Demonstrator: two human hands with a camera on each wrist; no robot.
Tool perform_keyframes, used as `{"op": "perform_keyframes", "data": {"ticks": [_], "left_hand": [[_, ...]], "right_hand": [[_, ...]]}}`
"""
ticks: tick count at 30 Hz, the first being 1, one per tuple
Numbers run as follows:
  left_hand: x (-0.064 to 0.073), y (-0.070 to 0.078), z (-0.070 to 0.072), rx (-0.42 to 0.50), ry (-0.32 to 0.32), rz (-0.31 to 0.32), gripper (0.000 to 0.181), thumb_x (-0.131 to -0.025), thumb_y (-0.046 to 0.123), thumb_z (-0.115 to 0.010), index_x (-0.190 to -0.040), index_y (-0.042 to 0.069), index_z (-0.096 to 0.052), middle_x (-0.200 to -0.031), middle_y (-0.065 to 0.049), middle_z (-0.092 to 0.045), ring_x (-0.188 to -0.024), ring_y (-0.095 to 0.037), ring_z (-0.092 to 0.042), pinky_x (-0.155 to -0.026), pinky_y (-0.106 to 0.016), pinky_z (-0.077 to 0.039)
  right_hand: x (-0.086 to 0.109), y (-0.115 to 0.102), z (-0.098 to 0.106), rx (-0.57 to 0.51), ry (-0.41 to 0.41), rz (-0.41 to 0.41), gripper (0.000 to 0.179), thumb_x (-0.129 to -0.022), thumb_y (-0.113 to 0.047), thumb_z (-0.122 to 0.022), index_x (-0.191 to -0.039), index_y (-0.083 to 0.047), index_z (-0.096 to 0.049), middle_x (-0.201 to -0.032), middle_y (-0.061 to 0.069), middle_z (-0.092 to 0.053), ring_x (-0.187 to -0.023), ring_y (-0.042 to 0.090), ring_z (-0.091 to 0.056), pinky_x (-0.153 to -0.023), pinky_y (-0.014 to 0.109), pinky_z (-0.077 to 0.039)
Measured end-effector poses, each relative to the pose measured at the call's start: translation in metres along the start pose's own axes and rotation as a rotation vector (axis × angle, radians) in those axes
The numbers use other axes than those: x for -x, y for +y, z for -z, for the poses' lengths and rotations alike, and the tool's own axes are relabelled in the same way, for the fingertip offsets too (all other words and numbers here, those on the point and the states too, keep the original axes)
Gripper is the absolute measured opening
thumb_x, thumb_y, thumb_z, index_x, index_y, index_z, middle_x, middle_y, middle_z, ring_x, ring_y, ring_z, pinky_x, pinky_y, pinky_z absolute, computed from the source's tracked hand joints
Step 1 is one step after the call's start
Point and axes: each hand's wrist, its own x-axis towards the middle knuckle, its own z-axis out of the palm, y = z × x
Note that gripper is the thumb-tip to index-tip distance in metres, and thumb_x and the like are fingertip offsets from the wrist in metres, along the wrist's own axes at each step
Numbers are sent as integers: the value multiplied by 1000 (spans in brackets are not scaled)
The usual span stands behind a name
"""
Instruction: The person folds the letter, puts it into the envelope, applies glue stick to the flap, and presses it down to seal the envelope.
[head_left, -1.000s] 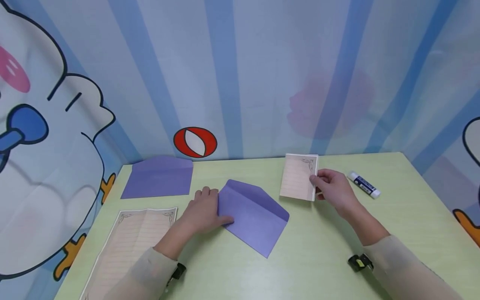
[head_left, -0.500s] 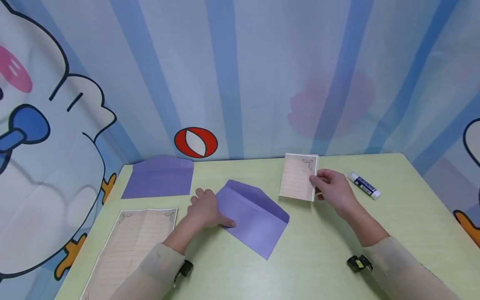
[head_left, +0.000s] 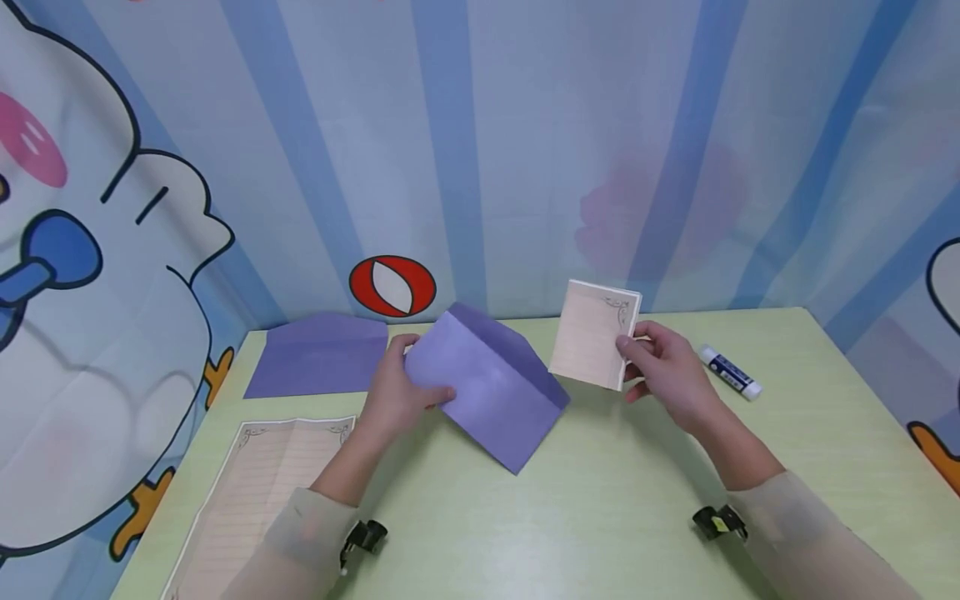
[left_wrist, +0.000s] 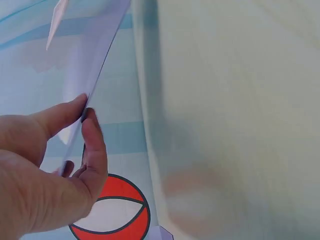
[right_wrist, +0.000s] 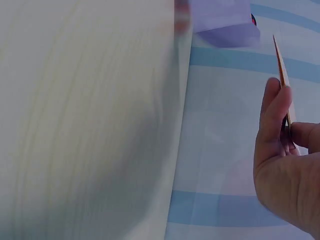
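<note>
Raised: purple envelope (head_left: 480,379), folded paper (head_left: 588,337)
Envelope's long axis: down-right, flap (head_left: 513,340) upper-right
Left hand (head_left: 393,396): pinching envelope
Right hand (head_left: 670,371): pinching paper

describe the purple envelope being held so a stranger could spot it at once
Find the pale green table before the striped blue backdrop. Above its middle, the left hand holds the purple envelope at a slant. The other purple envelope lies at the table's back left; only this one is held.

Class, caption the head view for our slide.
Left hand grips an open purple envelope; right hand pinches folded lined letter paper.
</note>
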Motion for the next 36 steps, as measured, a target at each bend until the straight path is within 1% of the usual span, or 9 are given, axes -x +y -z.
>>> {"op": "perform_keyframes", "data": {"ticks": [3, 6, 9, 10, 14, 16, 19, 28, 36], "left_hand": [[-3, 3, 3, 122, 2, -18, 98, -80, 7, -94, -160, 17, -39, -147, -14, -51, -113, -35, -63, -91, -47, -58], [-4, 4, 2, 268, 9, -16, 107, -78, 1, -93, -165, 26, -35, -115, -13, -58, -81, -27, -65, -81, -43, -62], [-4, 6, -2, 395, 25, -4, 111, -79, -5, -90, -167, 28, -31, -97, -12, -64, -67, -21, -65, -72, -40, -64], [-4, 7, -4, 426, 31, 3, 108, -80, -7, -89, -167, 25, -33, -92, -13, -67, -70, -20, -68, -71, -39, -65], [-3, 10, -9, 494, 29, 16, 73, -87, -9, -83, -151, 7, -53, -105, -20, -77, -81, -20, -76, -68, -35, -64], [-3, 11, -11, 527, 17, 32, 56, -89, -8, -80, -141, 2, -61, -104, -20, -78, -79, -19, -76, -68, -34, -64], [-4, 11, -13, 573, -1, 49, 44, -93, -8, -76, -135, 0, -65, -104, -18, -78, -77, -18, -76, -68, -34, -64], [-3, 13, -13, 686, -61, 46, 37, -100, -7, -67, -136, 2, -63, -108, -15, -77, -82, -19, -77, -71, -36, -65], [0, 16, -16, 702, -52, 79, 36, -101, -5, -68, -135, 6, -65, -107, -11, -78, -83, -17, -75, -68, -32, -64]], "right_hand": [[1, -3, -5, 9, -31, 33, 36, -112, -26, -58, -135, 1, -52, -103, 16, -74, -81, 26, -75, -65, 44, -65], [1, -5, -11, 64, -48, 92, 31, -112, -18, -58, -135, 1, -53, -108, 23, -73, -85, 32, -76, -67, 47, -65], [0, -5, -20, 172, -33, 158, 27, -111, -11, -58, -134, 1, -56, -108, 25, -72, -85, 33, -74, -68, 49, -65], [0, -5, -22, 216, -22, 174, 26, -110, -10, -58, -134, 0, -56, -108, 24, -72, -84, 32, -74, -68, 48, -65], [1, -5, -32, 375, 31, 212, 22, -110, -10, -58, -130, -3, -60, -107, 21, -74, -77, 25, -75, -66, 47, -65], [1, -6, -35, 414, 44, 213, 21, -110, -10, -58, -129, -3, -60, -107, 20, -74, -75, 23, -75, -66, 46, -65], [2, -6, -38, 435, 45, 190, 20, -110, -11, -58, -127, -3, -61, -105, 19, -74, -73, 22, -74, -66, 46, -65], [-4, -7, -39, 405, -24, 100, 15, -109, -7, -58, -117, 4, -63, -94, 18, -68, -69, 24, -73, -67, 46, -64], [-4, -9, -42, 400, -66, 69, 12, -107, -7, -64, -112, 3, -66, -93, 15, -70, -74, 25, -72, -66, 48, -64]]}}
